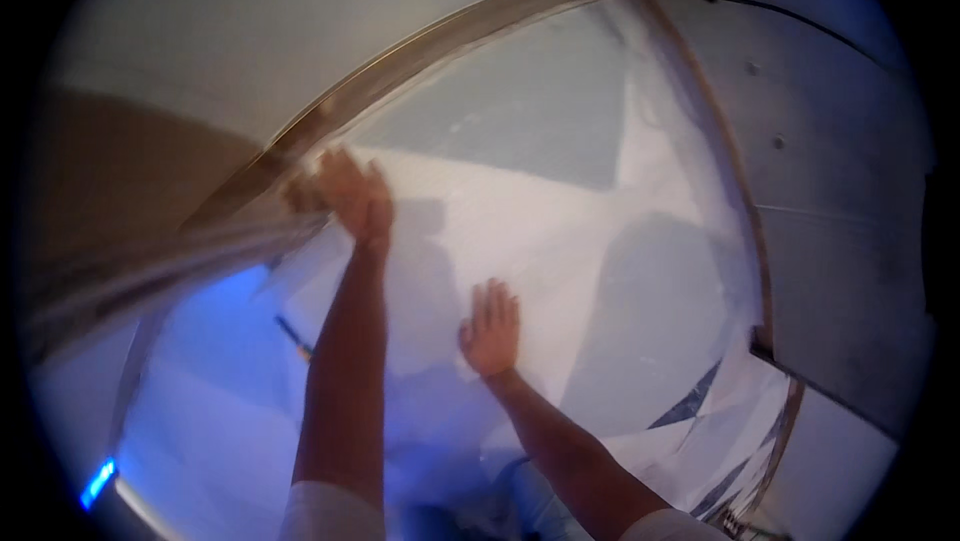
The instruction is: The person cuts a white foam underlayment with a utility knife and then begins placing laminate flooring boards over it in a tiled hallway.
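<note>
My left hand (352, 193), blurred, is at the far edge of a white sheet covering (500, 231) on the floor, against a brown strip (440, 27) along the foot of the wall. Its fingers look stretched out; whether it touches the strip is unclear. My right hand (488, 331) lies open on the white covering, fingers pointing forward, with nothing visible in it. A slim dark tool with a yellowish part (297, 343) lies left of my left forearm.
A pale wall (300, 21) rises beyond the strip; a grey panelled surface (830, 201) with a dark cable (800, 19) borders the right. A blue light (98, 484) glows at lower left. The covering shows dark patterned patches (685, 396) at lower right.
</note>
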